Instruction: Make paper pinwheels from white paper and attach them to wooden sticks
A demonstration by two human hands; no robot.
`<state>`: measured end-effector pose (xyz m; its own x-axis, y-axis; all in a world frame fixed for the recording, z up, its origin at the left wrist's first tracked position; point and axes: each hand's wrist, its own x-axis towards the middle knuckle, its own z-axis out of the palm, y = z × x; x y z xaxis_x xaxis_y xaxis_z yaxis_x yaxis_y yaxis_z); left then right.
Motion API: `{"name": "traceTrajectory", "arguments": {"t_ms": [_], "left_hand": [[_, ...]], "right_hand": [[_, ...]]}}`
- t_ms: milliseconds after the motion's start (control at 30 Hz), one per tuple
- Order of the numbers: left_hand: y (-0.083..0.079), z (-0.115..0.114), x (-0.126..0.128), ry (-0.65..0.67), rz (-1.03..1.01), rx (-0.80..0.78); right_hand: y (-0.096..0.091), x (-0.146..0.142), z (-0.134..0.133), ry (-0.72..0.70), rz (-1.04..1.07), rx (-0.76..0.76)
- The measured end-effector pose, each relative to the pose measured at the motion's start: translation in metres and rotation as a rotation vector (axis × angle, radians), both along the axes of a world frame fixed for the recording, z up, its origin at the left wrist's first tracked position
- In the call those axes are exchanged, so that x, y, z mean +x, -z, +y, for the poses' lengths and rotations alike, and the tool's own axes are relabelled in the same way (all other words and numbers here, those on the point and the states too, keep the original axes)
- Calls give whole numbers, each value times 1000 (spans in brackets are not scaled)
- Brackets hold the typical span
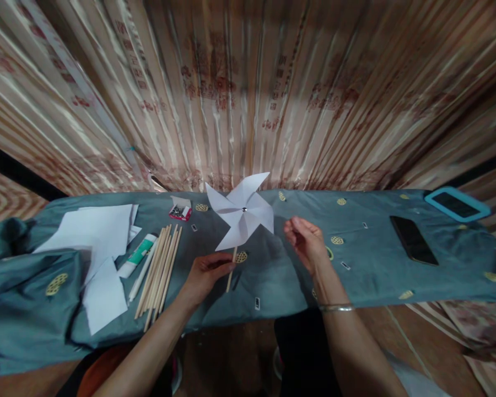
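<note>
Left forearm angles in from below, and the left hand (209,272) has its grip pinched tight, thumb and fingers, on the wooden stick (230,280) of a white paper pinwheel (243,215), held over the middle of the tabletop (276,289). Right hand (306,241) is up just beside the blades, fingers loosely curled; can't tell if the tips actually meet.

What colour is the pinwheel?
The pinwheel is plain white, with a shiny silver pin at its centre; it shows best in the head view.
</note>
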<state>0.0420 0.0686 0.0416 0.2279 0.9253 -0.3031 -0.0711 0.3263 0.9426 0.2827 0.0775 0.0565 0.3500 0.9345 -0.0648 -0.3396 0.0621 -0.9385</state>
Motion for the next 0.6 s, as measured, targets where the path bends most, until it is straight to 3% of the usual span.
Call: {"name": "traceTrajectory", "arguments": {"t_ms": [100, 233, 400, 600], "left_hand": [[-1, -2, -1, 36, 26, -25], [1, -4, -2, 43, 33, -46], [2, -3, -3, 43, 27, -34], [2, -1, -2, -21, 48, -26]], "right_hand": [[3, 6, 6, 81, -72, 9], [8, 0, 9, 0, -119, -12], [10, -8, 9, -2, -130, -57], [9, -13, 6, -63, -117, -78]]}}
